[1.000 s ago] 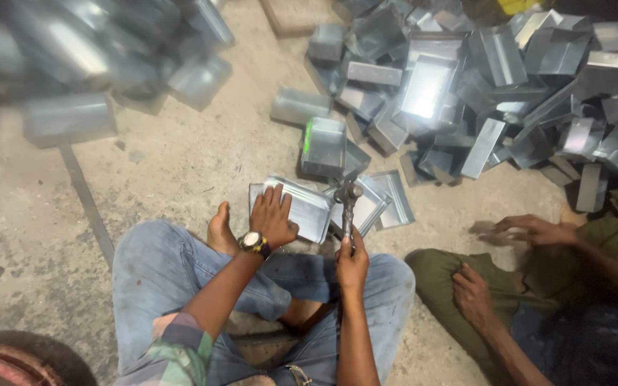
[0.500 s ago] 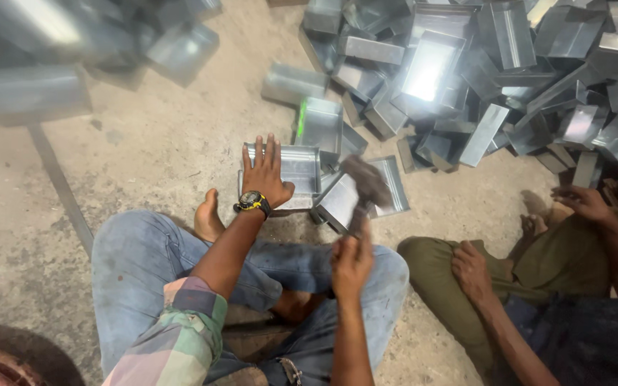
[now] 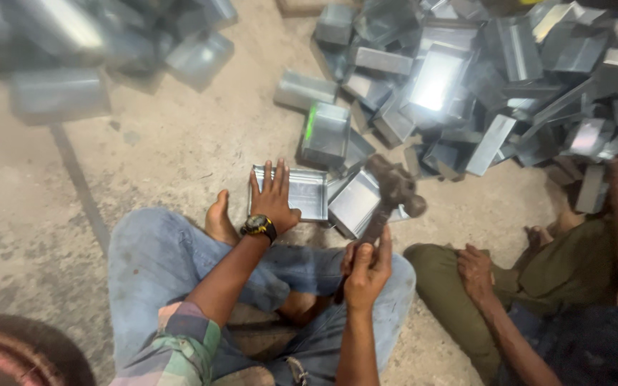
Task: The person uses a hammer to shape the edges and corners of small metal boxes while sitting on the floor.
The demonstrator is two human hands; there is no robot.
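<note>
The right hand [image 3: 366,275] is clenched around the handle of a hammer [image 3: 393,196], whose long axis slants up and away, head raised over a folded metal piece [image 3: 355,204]. Left of the hammer, the left hand [image 3: 275,199] lies flat, fingers spread, on a shallow metal tray [image 3: 309,191]. Beyond rises a heap of metal boxes [image 3: 481,78]; bare floor [image 3: 173,143] opens leftward. A co-worker's hand [image 3: 475,270] rests close on the right.

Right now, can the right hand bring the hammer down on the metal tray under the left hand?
Probably yes. The right hand holds the hammer raised just beside the metal tray; nothing lies between, though the left hand covers its near edge.
</note>
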